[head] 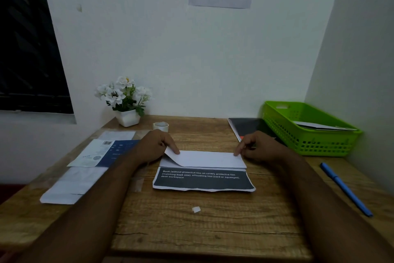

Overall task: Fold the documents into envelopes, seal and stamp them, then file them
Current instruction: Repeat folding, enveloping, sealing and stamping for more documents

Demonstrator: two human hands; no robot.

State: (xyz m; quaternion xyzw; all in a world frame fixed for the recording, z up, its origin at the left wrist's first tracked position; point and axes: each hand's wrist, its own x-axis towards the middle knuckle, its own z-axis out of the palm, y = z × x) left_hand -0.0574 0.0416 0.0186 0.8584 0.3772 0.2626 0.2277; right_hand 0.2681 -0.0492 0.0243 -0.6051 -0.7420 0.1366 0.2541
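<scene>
A document (203, 179) lies in the middle of the wooden desk (202, 224), its near part dark with white print. Its far part is folded over toward me as a white panel (209, 159). My left hand (155, 147) pinches the folded panel's left corner, which is lifted and curled. At the panel's right far corner, my right hand (259, 146) pinches the edge. A white envelope (72, 186) lies at the left of the desk. A small white paper scrap (196, 209) sits on the desk nearer to me.
A green basket (309, 145) holding white envelopes stands at the back right, beside a dark notebook (247, 127). A blue pen (345, 189) lies at the right. A blue-and-white leaflet (102, 153), a tape roll (160, 126) and a white flower pot (128, 117) sit at the back left.
</scene>
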